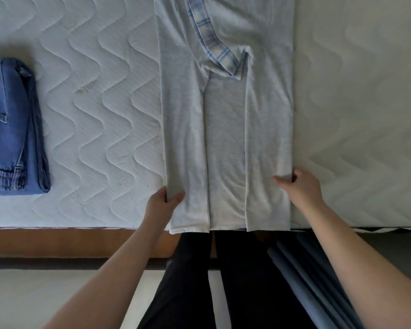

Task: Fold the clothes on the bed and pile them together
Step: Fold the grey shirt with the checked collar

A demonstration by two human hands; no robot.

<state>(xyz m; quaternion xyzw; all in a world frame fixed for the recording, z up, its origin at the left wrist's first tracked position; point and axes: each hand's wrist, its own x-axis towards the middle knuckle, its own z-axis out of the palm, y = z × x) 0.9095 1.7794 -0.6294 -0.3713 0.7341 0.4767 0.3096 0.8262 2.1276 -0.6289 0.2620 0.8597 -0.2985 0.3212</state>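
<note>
Fingers and thumb of the left hand (163, 201) pinch the near left edge of the grey shirt (226, 129), thumb on top and fingers curled under the cloth. At three o'clock from it, the right hand (299, 186) grips the near right edge the same way, thumb lying across the fabric. Between the two hands the shirt lies flat on the mattress (100, 96), both side panels already turned in to meet over the middle, its hem hanging just past the near edge of the bed at six o'clock and its plaid-lined collar (214, 41) up at twelve. Well apart at nine o'clock sit the folded jeans (12, 129), the start of the pile.

By my reading the lengthwise folds are done and the crosswise fold is in hand. The next move calls for lifting both corners evenly and carrying the hem toward the collar, then setting the shirt on the jeans
</note>
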